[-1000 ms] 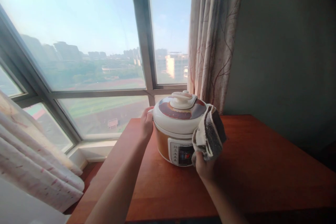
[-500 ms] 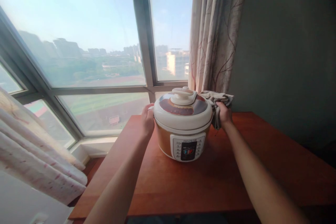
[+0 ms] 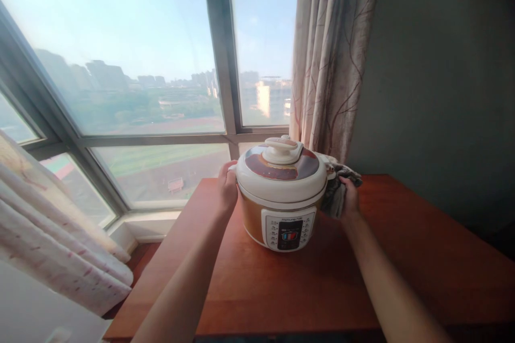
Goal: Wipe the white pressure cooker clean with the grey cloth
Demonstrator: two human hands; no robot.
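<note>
An electric pressure cooker (image 3: 281, 193), white and gold-brown with a shiny dark lid plate and a white lid knob, stands upright on the reddish-brown wooden table (image 3: 241, 289). Its control panel faces me. My left hand (image 3: 228, 187) is closed round the small white handle on the cooker's left side. In my right hand (image 3: 348, 195) is a crumpled grey-and-white cloth (image 3: 336, 193), which lies against the cooker's right side, by the handle there. Part of the cloth hangs below my fingers.
Behind the table are a large window (image 3: 153, 86) with grey frames and a long patterned curtain (image 3: 325, 64). Another pale curtain (image 3: 60, 241) hangs at the lower left. A dark grey-green wall (image 3: 434, 75) rises on the right.
My right hand has moved down and slightly nearer along the cooker's right side, taking the cloth with it. My left hand keeps its hold on the left handle.
</note>
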